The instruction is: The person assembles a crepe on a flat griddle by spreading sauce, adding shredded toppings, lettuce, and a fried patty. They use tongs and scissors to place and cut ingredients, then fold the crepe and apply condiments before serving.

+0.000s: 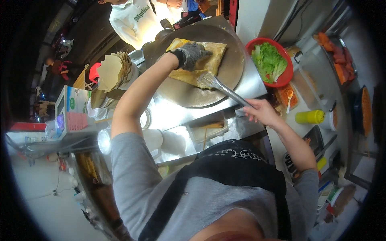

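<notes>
A folded golden crepe [215, 60] lies on the round griddle [177, 94]. My left hand [193, 55], in a grey glove with a dark cuff, rests on top of the crepe. Its fingers stretch out to the right, seemingly flat on the surface. My right hand [259, 112] is bare and closed around the handle of metal tongs [230, 93]. The tips of the tongs reach the crepe's lower right corner, near the griddle's front. Whether they pinch the crepe there I cannot tell.
A red bowl of lettuce [269, 60] stands right of the griddle. Beyond it are a tray of orange-red food with a spoon [289, 100] and a yellow-green bottle [309, 117]. Paper sleeves [114, 70] are stacked on the left. A person in white [130, 24] stands across the counter.
</notes>
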Demonstrator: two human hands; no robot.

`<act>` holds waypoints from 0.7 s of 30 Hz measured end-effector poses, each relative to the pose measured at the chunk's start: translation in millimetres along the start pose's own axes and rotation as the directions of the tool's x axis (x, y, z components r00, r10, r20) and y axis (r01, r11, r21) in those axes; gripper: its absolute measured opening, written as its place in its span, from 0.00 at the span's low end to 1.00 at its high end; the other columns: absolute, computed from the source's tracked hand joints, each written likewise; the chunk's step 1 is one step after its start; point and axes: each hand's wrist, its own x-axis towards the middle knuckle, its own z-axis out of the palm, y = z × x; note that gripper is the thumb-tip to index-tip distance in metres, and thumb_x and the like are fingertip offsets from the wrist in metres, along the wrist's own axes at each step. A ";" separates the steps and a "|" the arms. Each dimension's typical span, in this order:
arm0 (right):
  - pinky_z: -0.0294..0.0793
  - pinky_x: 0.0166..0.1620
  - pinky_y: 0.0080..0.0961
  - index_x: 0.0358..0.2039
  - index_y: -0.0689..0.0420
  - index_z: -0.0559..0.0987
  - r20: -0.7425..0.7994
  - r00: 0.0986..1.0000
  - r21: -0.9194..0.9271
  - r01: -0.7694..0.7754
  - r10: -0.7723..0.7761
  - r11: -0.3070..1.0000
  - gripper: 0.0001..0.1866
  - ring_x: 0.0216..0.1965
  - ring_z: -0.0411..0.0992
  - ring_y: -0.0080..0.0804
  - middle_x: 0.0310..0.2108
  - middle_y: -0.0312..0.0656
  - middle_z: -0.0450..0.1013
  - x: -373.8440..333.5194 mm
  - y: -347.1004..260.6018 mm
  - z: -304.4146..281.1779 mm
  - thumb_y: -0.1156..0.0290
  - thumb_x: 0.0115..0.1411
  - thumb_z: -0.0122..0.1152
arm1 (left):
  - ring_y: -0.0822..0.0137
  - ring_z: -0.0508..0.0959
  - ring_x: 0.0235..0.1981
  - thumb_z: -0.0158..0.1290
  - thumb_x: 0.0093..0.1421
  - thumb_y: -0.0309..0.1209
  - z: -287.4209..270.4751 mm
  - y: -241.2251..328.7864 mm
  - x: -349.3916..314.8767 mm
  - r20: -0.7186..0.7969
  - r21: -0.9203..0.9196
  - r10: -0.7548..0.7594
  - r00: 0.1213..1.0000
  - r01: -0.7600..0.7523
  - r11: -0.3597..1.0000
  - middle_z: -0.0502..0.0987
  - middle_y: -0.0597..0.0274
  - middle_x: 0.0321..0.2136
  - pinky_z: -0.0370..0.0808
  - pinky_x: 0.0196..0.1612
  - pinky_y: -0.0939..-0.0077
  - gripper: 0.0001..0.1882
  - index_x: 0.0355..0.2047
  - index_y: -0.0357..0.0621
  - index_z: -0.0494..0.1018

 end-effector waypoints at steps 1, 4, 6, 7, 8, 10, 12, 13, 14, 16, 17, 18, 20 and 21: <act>0.67 0.22 0.14 0.53 0.56 0.71 0.025 0.999 0.060 -0.039 0.037 0.997 0.23 0.22 0.69 0.15 0.25 0.32 0.72 1.1 1.8 -0.9 0.65 0.58 0.59 | 0.48 0.63 0.58 0.57 0.51 0.41 -5.6 -1.3 0.5 0.018 -0.014 -0.005 1.000 0.005 1.000 0.62 0.43 0.56 0.58 0.61 0.62 0.38 0.61 0.50 0.57; 0.67 0.22 0.13 0.52 0.56 0.72 0.106 0.987 0.156 -0.135 0.119 0.978 0.20 0.22 0.69 0.16 0.26 0.33 0.72 1.7 -0.9 -3.4 0.65 0.60 0.57 | 0.49 0.62 0.58 0.53 0.52 0.56 -4.0 -10.4 0.7 0.055 -0.079 -0.022 0.998 0.026 0.997 0.61 0.44 0.57 0.57 0.61 0.62 0.41 0.61 0.49 0.57; 0.66 0.22 0.12 0.51 0.57 0.72 0.142 0.977 0.176 -0.181 0.157 0.968 0.19 0.23 0.70 0.17 0.26 0.33 0.72 1.7 -5.3 -7.6 0.65 0.60 0.56 | 0.49 0.61 0.59 0.54 0.51 0.57 -8.7 -4.5 -3.0 0.059 -0.071 -0.040 0.997 0.044 0.997 0.61 0.44 0.57 0.57 0.61 0.62 0.42 0.60 0.48 0.58; 0.66 0.22 0.12 0.50 0.57 0.73 0.155 0.972 0.174 -0.200 0.174 0.964 0.18 0.23 0.70 0.17 0.27 0.33 0.72 1.8 -8.1 -10.3 0.65 0.61 0.56 | 0.49 0.61 0.59 0.55 0.50 0.57 -10.1 -1.6 -4.6 0.061 -0.067 -0.050 0.997 0.054 0.996 0.61 0.44 0.57 0.57 0.62 0.62 0.42 0.60 0.48 0.58; 0.66 0.22 0.11 0.49 0.57 0.73 0.168 0.969 0.161 -0.207 0.179 0.965 0.17 0.23 0.70 0.17 0.27 0.33 0.72 2.5 -11.9 -12.5 0.65 0.61 0.55 | 0.50 0.63 0.58 0.60 0.47 0.53 -8.1 -2.1 -6.5 0.021 -0.065 -0.013 1.000 0.014 0.998 0.64 0.46 0.56 0.58 0.61 0.62 0.42 0.59 0.49 0.61; 0.67 0.22 0.11 0.47 0.58 0.73 0.195 0.962 0.135 -0.220 0.192 0.966 0.16 0.23 0.69 0.16 0.27 0.34 0.71 3.2 -19.3 -17.9 0.65 0.61 0.54 | 0.50 0.65 0.56 0.62 0.45 0.49 -2.8 0.5 -4.7 -0.045 -0.045 -0.041 0.998 0.039 0.998 0.66 0.48 0.54 0.60 0.60 0.62 0.40 0.57 0.50 0.63; 0.68 0.22 0.11 0.48 0.58 0.73 0.219 0.954 0.105 -0.232 0.205 0.967 0.16 0.22 0.70 0.17 0.27 0.34 0.72 5.0 -25.6 -27.1 0.66 0.61 0.54 | 0.51 0.67 0.54 0.66 0.42 0.41 3.4 3.1 -4.6 -0.143 -0.079 -0.080 0.987 0.069 0.994 0.69 0.51 0.51 0.62 0.58 0.62 0.38 0.55 0.50 0.66; 0.68 0.21 0.11 0.48 0.58 0.73 0.232 0.949 0.088 -0.238 0.212 0.967 0.16 0.22 0.70 0.17 0.27 0.35 0.72 5.7 -28.9 -33.0 0.66 0.61 0.54 | 0.51 0.67 0.54 0.66 0.42 0.40 5.1 4.2 -4.0 -0.134 -0.089 -0.107 0.985 0.096 0.991 0.69 0.51 0.51 0.62 0.58 0.62 0.38 0.54 0.50 0.66; 0.69 0.21 0.12 0.48 0.59 0.73 0.228 0.951 0.065 -0.231 0.211 0.971 0.16 0.22 0.70 0.17 0.27 0.35 0.72 5.1 -34.8 -41.3 0.66 0.61 0.54 | 0.51 0.67 0.54 0.66 0.42 0.40 0.1 10.6 -3.7 -0.128 -0.099 -0.134 0.983 0.122 0.988 0.69 0.51 0.51 0.62 0.58 0.62 0.37 0.54 0.50 0.66; 0.69 0.20 0.12 0.50 0.58 0.71 0.199 0.963 0.026 -0.192 0.183 0.981 0.18 0.21 0.70 0.18 0.26 0.35 0.72 10.0 -43.9 -63.0 0.65 0.61 0.55 | 0.51 0.67 0.53 0.66 0.42 0.39 0.6 15.1 2.3 -0.118 -0.103 -0.186 0.976 0.174 0.979 0.68 0.50 0.51 0.63 0.57 0.63 0.37 0.53 0.47 0.66; 0.69 0.20 0.12 0.52 0.58 0.70 0.168 0.973 0.010 -0.159 0.155 0.987 0.20 0.21 0.70 0.18 0.26 0.35 0.72 14.5 -46.2 -75.6 0.65 0.60 0.55 | 0.51 0.68 0.53 0.66 0.41 0.38 -4.1 18.8 5.6 -0.095 -0.087 -0.216 0.972 0.208 0.974 0.69 0.49 0.51 0.63 0.57 0.63 0.37 0.53 0.46 0.67; 0.69 0.20 0.12 0.54 0.58 0.69 0.137 0.982 -0.007 -0.129 0.128 0.992 0.22 0.20 0.70 0.18 0.25 0.35 0.72 19.2 -47.9 -88.2 0.65 0.60 0.55 | 0.51 0.68 0.53 0.66 0.41 0.38 -9.1 24.5 7.9 -0.069 -0.071 -0.244 0.967 0.239 0.968 0.69 0.48 0.50 0.63 0.57 0.63 0.37 0.53 0.45 0.67; 0.68 0.20 0.12 0.55 0.57 0.68 0.039 0.999 -0.037 -0.006 0.008 0.999 0.24 0.20 0.70 0.18 0.25 0.34 0.72 47.9 -58.3 -107.3 0.65 0.60 0.56 | 0.50 0.69 0.52 0.67 0.40 0.37 -6.7 24.8 8.6 -0.096 -0.044 -0.249 0.964 0.246 0.968 0.70 0.46 0.48 0.65 0.56 0.62 0.37 0.51 0.41 0.67; 0.68 0.20 0.13 0.55 0.58 0.69 -0.028 0.998 -0.068 0.051 -0.053 0.996 0.23 0.20 0.69 0.17 0.25 0.34 0.72 67.7 -59.7 -114.9 0.65 0.60 0.55 | 0.50 0.69 0.52 0.67 0.40 0.37 -6.8 24.9 13.0 -0.067 -0.015 -0.262 0.963 0.262 0.965 0.70 0.46 0.48 0.65 0.55 0.62 0.37 0.51 0.41 0.67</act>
